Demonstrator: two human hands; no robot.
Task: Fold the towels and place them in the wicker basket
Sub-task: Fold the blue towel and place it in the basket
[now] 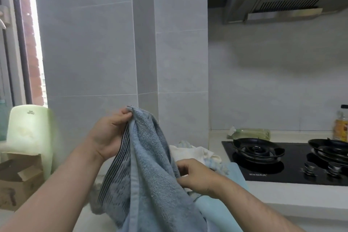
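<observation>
Now the left hand (109,133) pinches the top corner of a blue towel (148,171) and holds it up, while the right hand (195,175) grips its edge lower down. Behind the right hand, a heap of pale towels (190,151) lies on the white surface (293,196), just beside a black gas stove (286,160). At the left stand a pale green container (30,133) and a cardboard box (20,177).

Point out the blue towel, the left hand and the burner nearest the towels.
blue towel (148,167): head view, on the terry face below the raised corner.
left hand (110,133): head view, on the hand's middle; it pinches the towel's top corner.
burner (258,150): head view, on the ring's centre.
</observation>
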